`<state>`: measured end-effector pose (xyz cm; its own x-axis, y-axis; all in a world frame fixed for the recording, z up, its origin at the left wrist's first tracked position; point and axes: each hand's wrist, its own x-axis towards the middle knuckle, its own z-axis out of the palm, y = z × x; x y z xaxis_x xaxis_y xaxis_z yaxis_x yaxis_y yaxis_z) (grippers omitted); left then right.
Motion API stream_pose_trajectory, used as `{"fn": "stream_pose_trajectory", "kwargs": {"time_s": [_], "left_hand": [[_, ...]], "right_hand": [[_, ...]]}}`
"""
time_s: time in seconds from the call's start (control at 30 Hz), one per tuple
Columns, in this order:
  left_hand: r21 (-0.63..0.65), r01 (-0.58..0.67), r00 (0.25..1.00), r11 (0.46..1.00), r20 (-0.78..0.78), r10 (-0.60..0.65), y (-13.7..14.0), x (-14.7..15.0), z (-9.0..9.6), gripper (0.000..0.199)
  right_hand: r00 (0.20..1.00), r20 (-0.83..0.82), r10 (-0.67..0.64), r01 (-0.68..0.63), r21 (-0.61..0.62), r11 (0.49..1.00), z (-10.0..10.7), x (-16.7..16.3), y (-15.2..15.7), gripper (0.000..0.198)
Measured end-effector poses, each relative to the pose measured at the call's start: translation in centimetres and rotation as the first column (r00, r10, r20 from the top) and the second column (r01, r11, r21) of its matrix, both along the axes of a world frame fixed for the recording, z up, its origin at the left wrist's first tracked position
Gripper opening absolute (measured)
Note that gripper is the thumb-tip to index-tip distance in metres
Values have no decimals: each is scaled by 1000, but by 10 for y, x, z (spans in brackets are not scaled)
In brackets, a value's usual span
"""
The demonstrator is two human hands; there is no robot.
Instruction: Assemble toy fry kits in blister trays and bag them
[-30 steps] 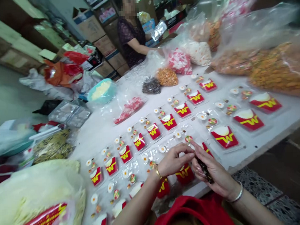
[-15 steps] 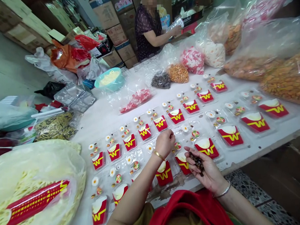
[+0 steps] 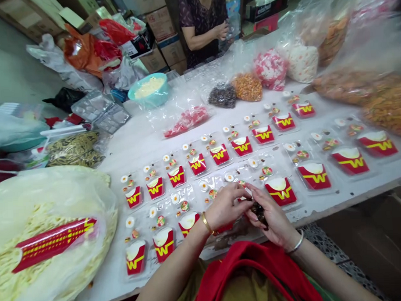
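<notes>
In my cupped right hand (image 3: 271, 216) lies a small heap of dark brown pieces (image 3: 259, 213), too small to name. My left hand (image 3: 226, 207), with a gold bangle at the wrist, meets it, fingertips bent together at the heap; whatever they pinch is hidden. Both hands are above the near row of clear plastic trays. Each tray holds a red fries carton (image 3: 281, 191) with a yellow W, and small toy pieces such as a fried egg (image 3: 229, 176) and a round pizza-like disc (image 3: 267, 171). Some trays are hidden behind my hands.
A large bag of pale yellow pieces (image 3: 60, 278) fills the left. At the back stand a turquoise bowl (image 3: 164, 91), a bag of dark pieces (image 3: 222, 96) and a bag of orange pieces (image 3: 247, 87). Large bags (image 3: 386, 100) line the right. Opposite is a person (image 3: 199, 32).
My left hand has come back from the trays to the heap in my right hand. My view has shifted slightly. The person opposite has moved their hands.
</notes>
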<state>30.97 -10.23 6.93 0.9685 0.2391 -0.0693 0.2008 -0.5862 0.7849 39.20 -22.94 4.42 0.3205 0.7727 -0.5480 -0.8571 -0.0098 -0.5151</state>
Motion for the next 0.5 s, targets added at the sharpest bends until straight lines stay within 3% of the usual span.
{"fn": "stream_pose_trajectory", "kwargs": {"time_s": [0.13, 0.27, 0.33, 0.4, 0.5], "left_hand": [[-42, -182, 982, 982, 48, 184, 4, -30, -3, 11], [111, -491, 869, 864, 135, 477, 38, -51, -22, 11], [219, -493, 870, 842, 155, 469, 54, -55, -36, 11], [353, -412, 910, 840, 107, 401, 64, -52, -49, 13], [539, -275, 942, 796, -16, 336, 67, -46, -58, 12]], "right_hand": [[989, -124, 85, -87, -10, 996, -2, -13, 10, 28], [953, -301, 40, -55, -42, 998, -4, -22, 17, 12], [949, -314, -4, -17, -64, 998, -4, -24, 19, 9], [951, -309, -6, -13, -58, 998, -3, -26, 21, 9], [959, -279, 38, -47, -27, 999, -2, -26, 22, 12]]}}
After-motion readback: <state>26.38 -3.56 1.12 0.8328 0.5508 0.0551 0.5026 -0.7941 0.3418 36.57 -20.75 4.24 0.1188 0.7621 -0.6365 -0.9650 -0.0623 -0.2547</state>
